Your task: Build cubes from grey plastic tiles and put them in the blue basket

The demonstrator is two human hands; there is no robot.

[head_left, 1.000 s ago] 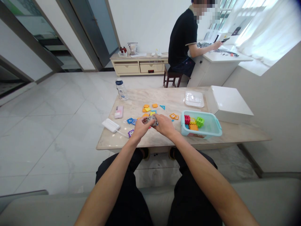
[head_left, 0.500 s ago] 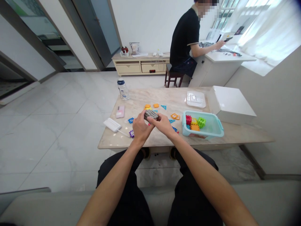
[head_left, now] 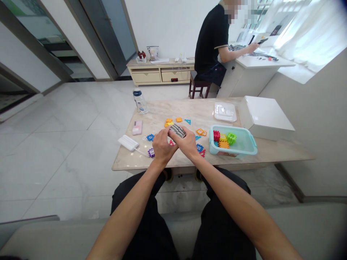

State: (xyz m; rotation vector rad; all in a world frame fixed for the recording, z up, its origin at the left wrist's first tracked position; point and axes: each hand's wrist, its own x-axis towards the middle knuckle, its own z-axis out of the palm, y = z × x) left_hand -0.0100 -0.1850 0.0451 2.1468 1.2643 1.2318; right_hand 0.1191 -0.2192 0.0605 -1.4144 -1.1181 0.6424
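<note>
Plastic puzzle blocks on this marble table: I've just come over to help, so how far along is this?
Done: red, green, yellow and orange blocks sit in the teal plastic tub. In hand: the left hand and right hand both hold a grey ridged block. Left: loose flat pieces, such as the blue one and the orange one, lie on the table.

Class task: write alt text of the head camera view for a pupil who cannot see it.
Left hand and right hand hold a ridged grey object over a marble table strewn with colourful plastic pieces, beside a teal tub. Another person sits at a white desk.
</note>
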